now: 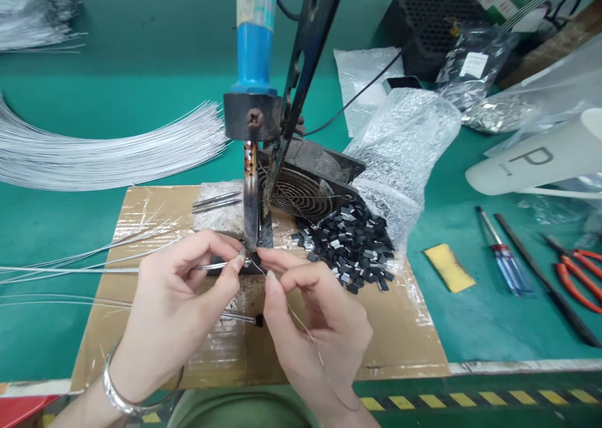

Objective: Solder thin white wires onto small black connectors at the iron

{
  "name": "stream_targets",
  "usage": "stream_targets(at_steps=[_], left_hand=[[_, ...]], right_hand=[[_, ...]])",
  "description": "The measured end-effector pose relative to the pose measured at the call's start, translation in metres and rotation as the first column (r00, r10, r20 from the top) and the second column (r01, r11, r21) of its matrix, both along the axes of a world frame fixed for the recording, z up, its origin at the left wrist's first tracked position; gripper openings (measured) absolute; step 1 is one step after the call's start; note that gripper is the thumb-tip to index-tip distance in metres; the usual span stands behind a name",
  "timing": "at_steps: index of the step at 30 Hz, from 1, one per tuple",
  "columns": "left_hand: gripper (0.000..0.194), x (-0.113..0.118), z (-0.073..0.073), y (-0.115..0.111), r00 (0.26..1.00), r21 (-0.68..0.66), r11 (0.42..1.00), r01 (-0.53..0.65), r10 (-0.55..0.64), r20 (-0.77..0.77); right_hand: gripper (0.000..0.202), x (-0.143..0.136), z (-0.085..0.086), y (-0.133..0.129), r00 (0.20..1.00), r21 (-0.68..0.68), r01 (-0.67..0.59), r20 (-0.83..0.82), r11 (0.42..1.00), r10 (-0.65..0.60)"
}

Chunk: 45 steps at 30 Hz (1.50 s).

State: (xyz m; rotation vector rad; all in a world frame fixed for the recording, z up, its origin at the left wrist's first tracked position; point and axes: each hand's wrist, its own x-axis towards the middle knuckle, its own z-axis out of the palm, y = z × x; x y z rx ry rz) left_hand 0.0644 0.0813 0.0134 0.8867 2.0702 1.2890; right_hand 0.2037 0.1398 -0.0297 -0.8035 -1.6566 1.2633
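Under the tip of a blue-handled soldering iron [251,208], held upright in a black stand, both hands meet. My left hand [188,290] pinches a thin grey wire [113,269] close to its end. Fingers closed, my right hand [315,315] grips a fine strand of solder [301,323] that trails down across the palm. The small part at the iron's tip is mostly hidden by the fingertips. Below the hands, another wire with a black connector [258,320] on its end lies on the cardboard [399,334].
A pile of small black connectors [350,246] lies right of the iron, before a round fan grille [301,193]. Long grey wires [108,155] spread at left. At right are a yellow sponge [449,267], screwdriver [510,265], black rod [545,277], red-handled pliers [580,274] and white cup [540,155].
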Motion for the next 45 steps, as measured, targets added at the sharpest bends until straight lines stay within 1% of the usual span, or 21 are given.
stream_targets(at_steps=[3,8,12,17,23,28,39,45], left_hand=[[0.007,-0.0003,-0.0016,0.0014,1.0,0.01,1.0,-0.005,0.005,-0.007],[0.007,0.0,-0.001,0.0021,1.0,0.009,1.0,-0.007,0.007,-0.012],[0.007,-0.0001,0.0011,0.0003,1.0,0.004,1.0,-0.008,0.008,-0.009],[0.008,-0.0003,-0.0007,0.0001,1.0,-0.003,1.0,0.007,-0.007,-0.021],[0.009,-0.0007,-0.0022,0.0012,1.0,0.001,1.0,0.013,-0.013,0.013],[0.008,0.0002,-0.0014,0.0013,0.999,-0.006,1.0,0.018,-0.019,-0.035],[0.009,0.0036,-0.0002,0.0007,0.998,-0.013,1.0,-0.007,0.006,-0.069],[0.008,0.004,0.0018,0.0025,0.997,0.002,1.0,-0.003,0.003,-0.073]], right_hand=[[0.019,0.0007,0.0002,-0.0005,1.0,-0.011,0.003,0.001,1.0,-0.003],[0.02,0.0033,0.0008,-0.0003,1.0,-0.01,-0.028,0.001,1.0,0.028],[0.02,0.003,-0.0003,0.0001,1.0,-0.018,-0.026,-0.002,1.0,0.026],[0.019,0.0018,-0.0011,0.0002,1.0,-0.007,-0.017,0.009,1.0,0.017],[0.019,0.0024,-0.0002,0.0011,1.0,-0.005,-0.013,0.016,1.0,0.013],[0.019,0.0021,-0.0003,0.0003,1.0,-0.005,-0.002,0.023,1.0,0.002],[0.02,-0.0014,-0.0013,-0.0007,0.999,0.081,0.034,0.022,0.996,-0.036],[0.02,-0.0008,0.0003,-0.0014,0.999,0.092,0.036,0.031,0.995,-0.039]])
